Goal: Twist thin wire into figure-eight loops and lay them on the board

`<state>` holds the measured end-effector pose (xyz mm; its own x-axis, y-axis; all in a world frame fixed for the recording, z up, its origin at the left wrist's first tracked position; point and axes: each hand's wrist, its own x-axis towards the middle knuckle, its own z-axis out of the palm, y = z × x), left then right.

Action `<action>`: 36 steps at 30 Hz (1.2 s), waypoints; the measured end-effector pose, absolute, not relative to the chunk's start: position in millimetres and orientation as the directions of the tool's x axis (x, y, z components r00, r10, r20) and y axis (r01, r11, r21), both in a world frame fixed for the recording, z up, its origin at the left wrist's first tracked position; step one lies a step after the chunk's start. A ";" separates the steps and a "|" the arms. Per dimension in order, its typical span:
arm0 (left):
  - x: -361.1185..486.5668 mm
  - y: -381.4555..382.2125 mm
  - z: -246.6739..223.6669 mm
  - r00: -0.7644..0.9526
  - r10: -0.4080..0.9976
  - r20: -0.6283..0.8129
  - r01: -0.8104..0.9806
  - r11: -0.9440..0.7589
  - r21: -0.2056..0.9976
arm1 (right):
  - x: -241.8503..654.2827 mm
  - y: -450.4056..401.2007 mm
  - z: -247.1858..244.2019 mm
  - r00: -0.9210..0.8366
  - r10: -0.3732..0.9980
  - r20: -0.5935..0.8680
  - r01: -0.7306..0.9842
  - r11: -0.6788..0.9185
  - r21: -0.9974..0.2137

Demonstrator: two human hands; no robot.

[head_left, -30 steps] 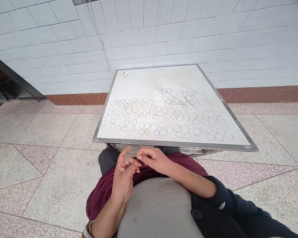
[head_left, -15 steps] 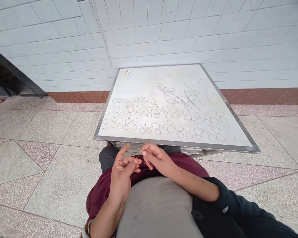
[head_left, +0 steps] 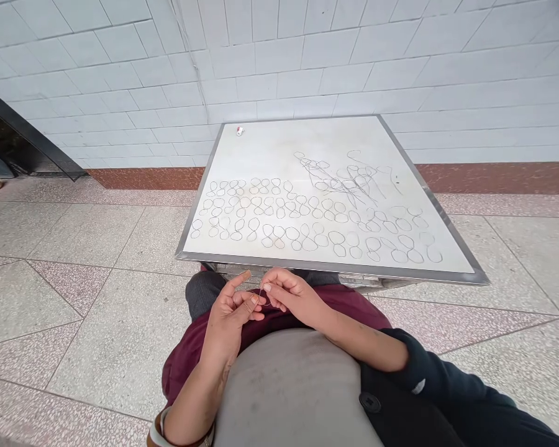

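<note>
Together, two hands [head_left: 228, 316] [head_left: 298, 299] pinch one thin strand [head_left: 260, 292].

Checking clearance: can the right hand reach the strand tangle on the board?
Probably yes: the right hand has open air over the board to the tangle, though its fingers pinch a thin strand.

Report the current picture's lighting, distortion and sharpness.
Head view: soft, even light, no hard shadows on the table; head view: tile lines on the wall fan outward, suggesting wide-angle stretch; head view: the thin strand between left hand and right hand is too fine to trace.
</note>
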<state>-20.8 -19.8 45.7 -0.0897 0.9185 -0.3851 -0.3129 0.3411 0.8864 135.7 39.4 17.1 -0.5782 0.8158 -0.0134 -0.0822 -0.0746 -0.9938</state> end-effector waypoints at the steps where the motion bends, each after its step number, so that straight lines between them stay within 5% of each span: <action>1: -20.3 -19.5 45.7 -0.094 0.917 -0.387 -0.320 0.340 0.884 | 135.6 39.8 16.6 -0.563 0.827 0.005 -0.074 -0.044 -0.996; 5: -17.4 -18.2 43.9 -0.119 0.917 -0.380 -0.332 0.324 0.886 | 134.9 41.2 15.1 -0.487 0.868 0.095 -0.017 0.099 -0.995; 36: -16.0 -19.4 41.4 -0.094 0.951 -0.295 -0.230 0.267 0.936 | 129.7 47.5 3.9 -0.440 0.881 0.176 0.069 0.229 -0.971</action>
<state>-16.0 -19.4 41.4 -0.0936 0.9511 -0.2945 -0.2299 0.2672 0.9358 129.7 47.5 3.9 -0.4398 0.8806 0.1763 0.0685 0.2286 -0.9711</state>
